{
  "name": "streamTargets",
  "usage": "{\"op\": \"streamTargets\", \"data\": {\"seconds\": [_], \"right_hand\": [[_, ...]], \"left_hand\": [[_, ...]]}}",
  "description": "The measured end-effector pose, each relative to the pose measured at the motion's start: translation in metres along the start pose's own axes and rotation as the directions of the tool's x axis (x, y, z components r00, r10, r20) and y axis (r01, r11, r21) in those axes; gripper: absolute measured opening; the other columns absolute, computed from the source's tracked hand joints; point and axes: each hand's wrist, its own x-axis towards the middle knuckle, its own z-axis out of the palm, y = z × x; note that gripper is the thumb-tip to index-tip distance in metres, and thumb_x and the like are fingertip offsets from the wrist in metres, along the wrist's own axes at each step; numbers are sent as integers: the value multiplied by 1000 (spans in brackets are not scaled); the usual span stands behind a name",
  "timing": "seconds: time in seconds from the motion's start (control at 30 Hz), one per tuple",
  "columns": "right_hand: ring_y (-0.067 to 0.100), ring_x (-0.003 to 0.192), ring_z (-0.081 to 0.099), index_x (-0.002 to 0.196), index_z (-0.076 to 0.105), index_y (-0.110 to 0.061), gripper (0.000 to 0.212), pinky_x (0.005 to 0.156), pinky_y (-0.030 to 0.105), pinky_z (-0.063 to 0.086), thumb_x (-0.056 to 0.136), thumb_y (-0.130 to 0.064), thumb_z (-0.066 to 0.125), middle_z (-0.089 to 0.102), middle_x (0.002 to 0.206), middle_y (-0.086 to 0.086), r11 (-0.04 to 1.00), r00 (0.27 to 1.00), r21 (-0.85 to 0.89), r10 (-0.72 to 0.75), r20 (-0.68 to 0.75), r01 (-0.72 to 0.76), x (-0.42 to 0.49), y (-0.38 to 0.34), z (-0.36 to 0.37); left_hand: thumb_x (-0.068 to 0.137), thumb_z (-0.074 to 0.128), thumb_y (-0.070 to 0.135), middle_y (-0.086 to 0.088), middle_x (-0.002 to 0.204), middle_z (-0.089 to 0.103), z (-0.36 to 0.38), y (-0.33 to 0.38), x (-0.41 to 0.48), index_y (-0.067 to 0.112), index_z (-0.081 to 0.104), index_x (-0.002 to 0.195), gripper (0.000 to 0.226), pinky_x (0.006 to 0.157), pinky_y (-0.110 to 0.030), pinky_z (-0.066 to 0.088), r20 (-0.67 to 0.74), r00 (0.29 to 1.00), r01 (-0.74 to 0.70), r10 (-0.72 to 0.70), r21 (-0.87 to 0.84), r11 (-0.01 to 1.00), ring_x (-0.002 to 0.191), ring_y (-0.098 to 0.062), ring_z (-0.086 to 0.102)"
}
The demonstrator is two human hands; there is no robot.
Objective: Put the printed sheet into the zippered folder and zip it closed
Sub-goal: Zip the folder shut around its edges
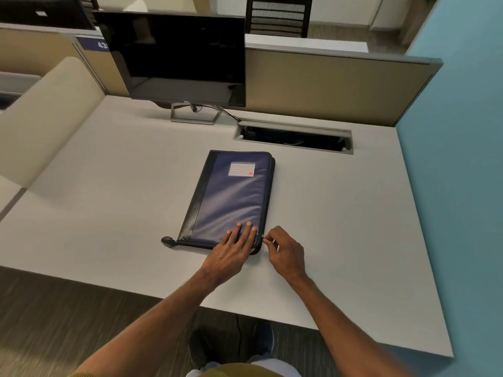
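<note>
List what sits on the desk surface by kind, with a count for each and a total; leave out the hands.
Zippered folder, blue, lying flat and shut: 1
Monitor, screen dark, on its stand: 1
Total: 2
No printed sheet shows anywhere on the desk. The left hand presses the folder; the right hand pinches at its zipper corner.

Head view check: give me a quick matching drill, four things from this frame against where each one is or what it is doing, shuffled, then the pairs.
Things:
1. left hand
2. right hand
3. zippered folder
4. monitor

Places or states:
A. stands at the far edge of the desk, screen dark
B. lies closed and flat on the desk, label side up
C. pinches the zipper pull at the folder's near right corner
D. presses flat on the folder's cover, fingers spread

Pairs: 1-D, 2-C, 3-B, 4-A
</note>
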Motion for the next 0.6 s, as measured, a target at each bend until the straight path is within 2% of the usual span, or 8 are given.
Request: {"op": "streamTargets", "data": {"seconds": [0.17,0.27,0.4,0.53,0.6], "right_hand": [[8,69,58,97,65,-20,6,61,9,41,100,-24,68,63,91,-9,996,995,12,-90,42,89,-14,3,5],[9,66,56,91,60,-26,13,54,16,43,100,-31,68,60,88,-11,1000,1000,3,-11,-6,11,-7,-1,4],[8,66,58,86,57,-26,21,54,23,44,99,-40,67,61,90,-12,990,989,32,140,-54,-139,20,-7,6],[8,66,59,86,57,-27,23,55,13,37,97,-43,69,62,88,-13,992,993,39,119,23,-120,33,-8,12],[9,67,59,87,56,-28,21,57,17,41,98,-41,69,63,88,-12,996,994,34,79,76,-81,31,-12,16]], "left_hand": [[84,78,6,-21,174,20,0,-3,-7,5,17,168,103,122,-58,36,-1,1000,-22,22,15,1000,159,-43,23],[86,76,8,-21,175,18,-1,-6,-12,5,13,169,104,121,-59,39,6,999,-45,45,14,999,160,-43,22],[93,66,4,-18,177,3,-6,-12,-15,8,-2,169,102,125,-59,32,16,999,-42,42,-4,999,163,-41,8],[90,67,-1,-15,177,3,-8,-27,-21,10,1,170,104,127,-58,28,7,999,-35,35,3,999,163,-39,5],[88,69,-2,-14,178,7,-8,-33,-28,11,7,170,104,127,-58,29,-8,1000,-28,28,14,1000,163,-38,10]]}}
